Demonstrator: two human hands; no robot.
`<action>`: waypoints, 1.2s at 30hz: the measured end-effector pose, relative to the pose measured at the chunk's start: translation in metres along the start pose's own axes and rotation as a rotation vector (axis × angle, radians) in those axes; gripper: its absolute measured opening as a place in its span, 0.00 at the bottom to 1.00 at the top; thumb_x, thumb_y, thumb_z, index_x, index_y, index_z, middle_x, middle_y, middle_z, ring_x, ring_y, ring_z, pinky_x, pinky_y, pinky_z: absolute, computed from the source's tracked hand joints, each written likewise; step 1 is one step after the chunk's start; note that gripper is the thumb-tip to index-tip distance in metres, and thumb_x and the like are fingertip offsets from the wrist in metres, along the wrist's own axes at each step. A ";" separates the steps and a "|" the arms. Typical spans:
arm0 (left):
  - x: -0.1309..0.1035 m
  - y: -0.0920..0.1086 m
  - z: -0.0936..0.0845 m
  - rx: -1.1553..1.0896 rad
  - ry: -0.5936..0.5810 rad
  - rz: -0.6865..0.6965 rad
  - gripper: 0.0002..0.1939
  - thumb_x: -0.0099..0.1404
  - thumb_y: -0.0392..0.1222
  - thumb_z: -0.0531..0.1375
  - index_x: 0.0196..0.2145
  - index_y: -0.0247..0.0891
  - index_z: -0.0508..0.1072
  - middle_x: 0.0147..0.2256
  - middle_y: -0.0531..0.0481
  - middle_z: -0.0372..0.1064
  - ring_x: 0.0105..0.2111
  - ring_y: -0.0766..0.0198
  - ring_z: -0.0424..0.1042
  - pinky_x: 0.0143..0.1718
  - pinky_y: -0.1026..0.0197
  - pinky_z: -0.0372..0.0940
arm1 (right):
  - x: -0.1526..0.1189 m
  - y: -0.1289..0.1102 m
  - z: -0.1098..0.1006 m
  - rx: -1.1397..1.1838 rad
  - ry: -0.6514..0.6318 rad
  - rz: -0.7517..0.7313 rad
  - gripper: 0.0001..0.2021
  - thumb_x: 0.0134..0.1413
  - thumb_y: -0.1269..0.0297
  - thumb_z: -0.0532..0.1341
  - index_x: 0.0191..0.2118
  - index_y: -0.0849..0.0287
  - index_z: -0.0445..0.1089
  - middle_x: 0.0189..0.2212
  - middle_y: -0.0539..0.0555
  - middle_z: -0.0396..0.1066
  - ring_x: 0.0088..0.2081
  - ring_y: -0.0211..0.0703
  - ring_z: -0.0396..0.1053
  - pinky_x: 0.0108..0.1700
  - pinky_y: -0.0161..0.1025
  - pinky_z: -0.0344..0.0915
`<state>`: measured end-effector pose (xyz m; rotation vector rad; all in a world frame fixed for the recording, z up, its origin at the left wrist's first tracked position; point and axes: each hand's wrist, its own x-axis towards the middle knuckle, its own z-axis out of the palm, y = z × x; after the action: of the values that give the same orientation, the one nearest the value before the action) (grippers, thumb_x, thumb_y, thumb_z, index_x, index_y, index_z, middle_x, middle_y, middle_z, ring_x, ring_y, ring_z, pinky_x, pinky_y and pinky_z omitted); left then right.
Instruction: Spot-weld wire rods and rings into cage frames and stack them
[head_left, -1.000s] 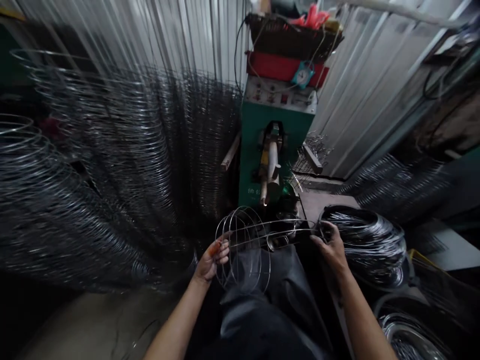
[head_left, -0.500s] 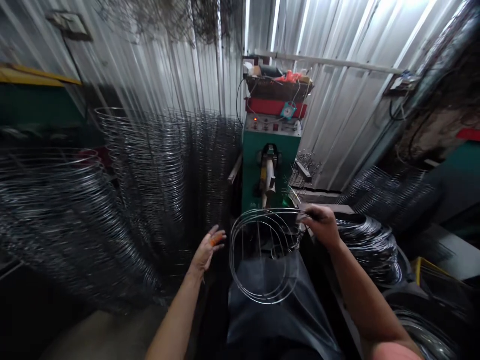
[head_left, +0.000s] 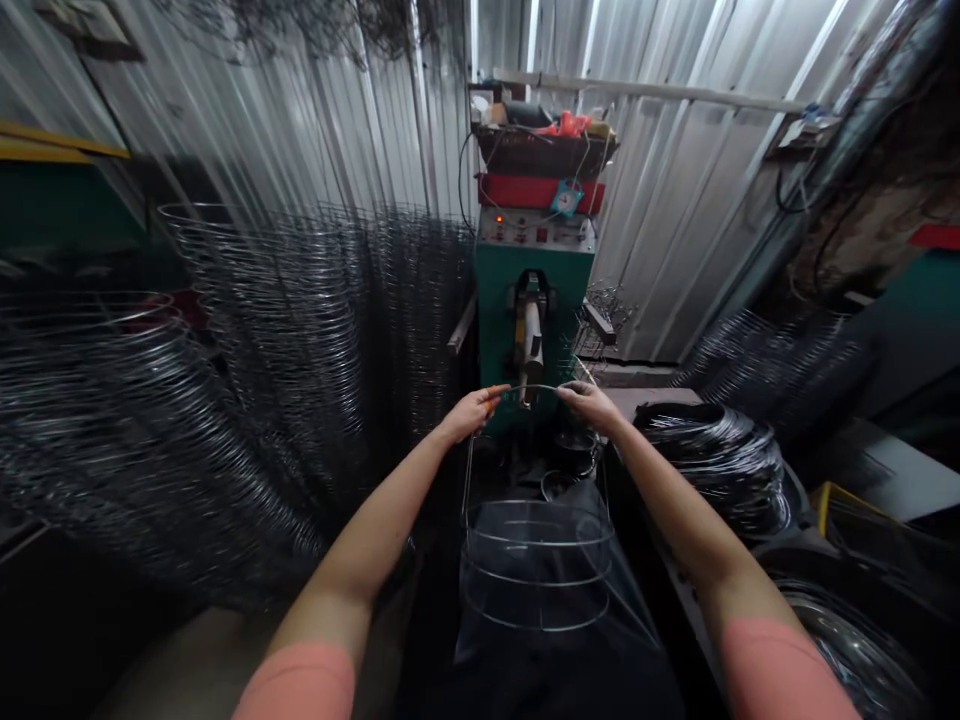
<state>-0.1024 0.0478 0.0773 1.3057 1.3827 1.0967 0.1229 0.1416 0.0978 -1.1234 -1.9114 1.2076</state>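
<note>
Both my hands hold a wire ring (head_left: 535,386) by its upper edge, in front of the green machine (head_left: 495,330). My left hand (head_left: 474,410) pinches the wire on the left side; an orange wrap shows on a finger. My right hand (head_left: 588,403) pinches it on the right. Below hang the lower curves of several wire rings (head_left: 541,629), in front of a dark, shiny sheet (head_left: 525,525). Just past the wire is the machine's pale metal arm (head_left: 531,330). How the rings separate near my fingers is too fine to make out.
Tall stacks of wire rings (head_left: 277,330) crowd the left side. To the right lies a coil of shiny wire (head_left: 712,465), with more rings (head_left: 847,640) below it. A tray of odds and ends (head_left: 540,150) tops the machine, before a corrugated metal wall (head_left: 675,180).
My left hand has moved up and right from free air and taken hold of the wire. My right hand has shifted left. The rings have swung from facing me to hanging nearly edge-on.
</note>
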 end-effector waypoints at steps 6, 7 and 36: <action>0.020 -0.057 0.013 0.072 -0.062 -0.164 0.24 0.64 0.41 0.49 0.58 0.41 0.57 0.18 0.60 0.48 0.13 0.75 0.47 0.13 0.71 0.45 | 0.006 0.077 0.024 -0.322 0.045 -0.193 0.12 0.51 0.60 0.56 0.36 0.58 0.72 0.33 0.52 0.74 0.37 0.42 0.70 0.40 0.36 0.64; 0.022 -0.060 0.013 0.082 -0.061 -0.160 0.24 0.64 0.41 0.49 0.58 0.41 0.58 0.18 0.60 0.49 0.14 0.75 0.47 0.14 0.71 0.46 | 0.006 0.081 0.025 -0.328 0.036 -0.199 0.11 0.51 0.61 0.56 0.38 0.57 0.72 0.35 0.52 0.74 0.40 0.44 0.70 0.42 0.37 0.64; 0.082 -0.059 0.004 0.978 -0.061 0.252 0.17 0.60 0.38 0.53 0.47 0.49 0.70 0.32 0.51 0.72 0.35 0.61 0.70 0.36 0.66 0.59 | 0.051 0.085 0.033 -0.957 -0.111 -0.307 0.16 0.59 0.67 0.47 0.50 0.53 0.65 0.39 0.55 0.72 0.38 0.42 0.70 0.35 0.33 0.60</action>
<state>-0.1120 0.1271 0.0151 2.2208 1.8232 0.4875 0.1014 0.1928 0.0097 -1.1222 -2.7157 0.1357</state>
